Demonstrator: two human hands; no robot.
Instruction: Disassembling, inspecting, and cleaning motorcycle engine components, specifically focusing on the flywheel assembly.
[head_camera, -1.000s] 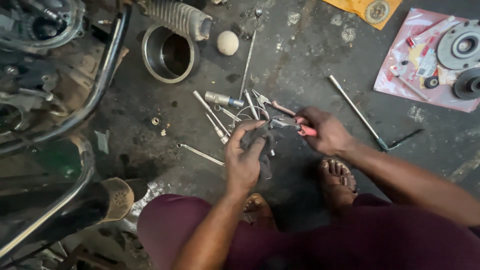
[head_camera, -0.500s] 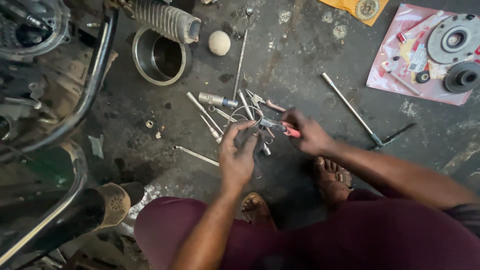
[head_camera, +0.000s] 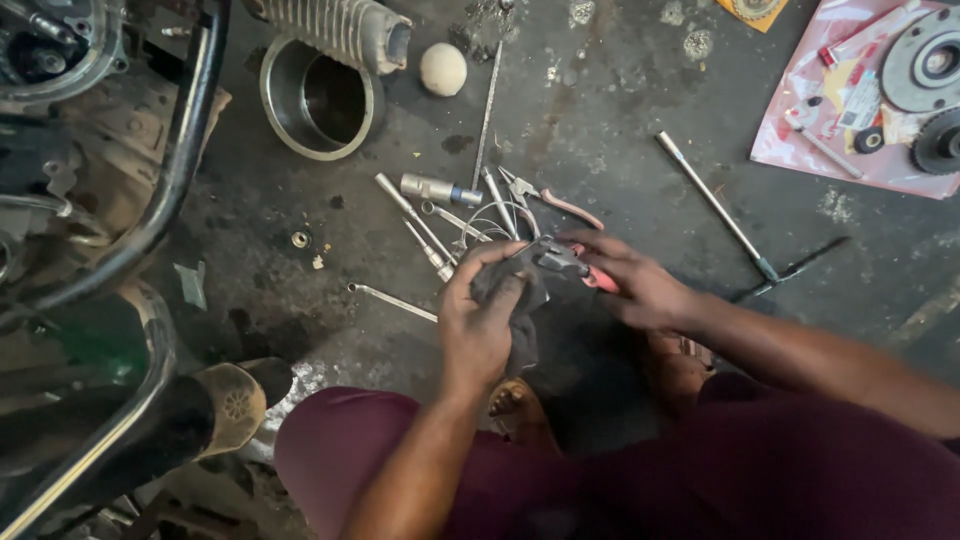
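Note:
My left hand (head_camera: 480, 320) grips a dark, greasy rag (head_camera: 518, 310) above the oily concrete floor. My right hand (head_camera: 640, 285) holds red-handled pliers (head_camera: 578, 266) whose metal jaws point left into the rag. What sits inside the rag is hidden. Just beyond my hands lies a heap of tools: several spanners and rods (head_camera: 430, 225), a silver socket piece (head_camera: 438, 189) and a second pair of pliers with pink handles (head_camera: 545, 198). My bare feet (head_camera: 520, 410) show under my hands.
A motorcycle frame (head_camera: 150, 200) and exhaust (head_camera: 215, 405) fill the left side. A steel bowl (head_camera: 318, 100), a finned cylinder (head_camera: 340, 30) and a pale ball (head_camera: 443, 69) lie at the top. A long T-wrench (head_camera: 715, 205) and a pink sheet with clutch parts (head_camera: 880, 90) are at the right.
The camera has dipped and shifted. My left hand has closed further round the rag, and the right hand has brought the pliers in against it.

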